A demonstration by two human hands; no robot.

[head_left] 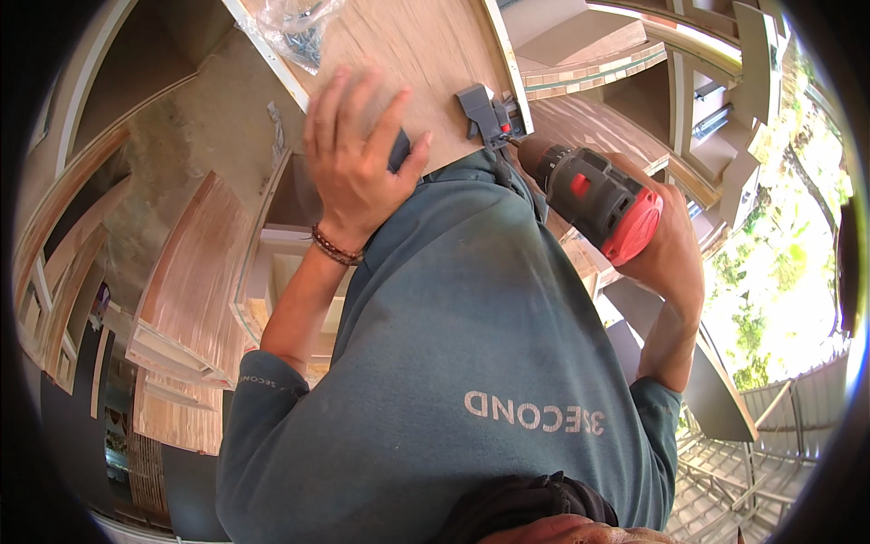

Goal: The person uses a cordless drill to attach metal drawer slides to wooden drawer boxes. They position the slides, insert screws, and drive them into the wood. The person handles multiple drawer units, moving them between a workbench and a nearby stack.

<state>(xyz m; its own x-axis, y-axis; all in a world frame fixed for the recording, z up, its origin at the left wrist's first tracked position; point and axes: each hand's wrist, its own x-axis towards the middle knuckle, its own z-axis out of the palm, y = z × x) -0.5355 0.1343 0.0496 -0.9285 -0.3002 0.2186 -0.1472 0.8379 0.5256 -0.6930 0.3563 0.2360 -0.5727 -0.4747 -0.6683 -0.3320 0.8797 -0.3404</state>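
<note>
My left hand (360, 154), blurred at the fingers, is spread over the near left part of a shallow wooden drawer panel (412, 54). Beside its thumb shows a dark grey block (399, 150), partly hidden by the hand. My right hand (671, 240) is wrapped round a black and red cordless drill (580, 186). The drill points left, its tip close to a dark grey plastic fitting (480, 111) at the panel's near right corner. Whether the tip touches the fitting, I cannot tell.
A clear plastic bag of small hardware (299, 27) lies at the panel's far left. Wooden drawer boxes (195, 272) stand on the left. Stacked boards (594, 72) and cabinet parts surround the right side. Metal framing (752, 462) is at the lower right.
</note>
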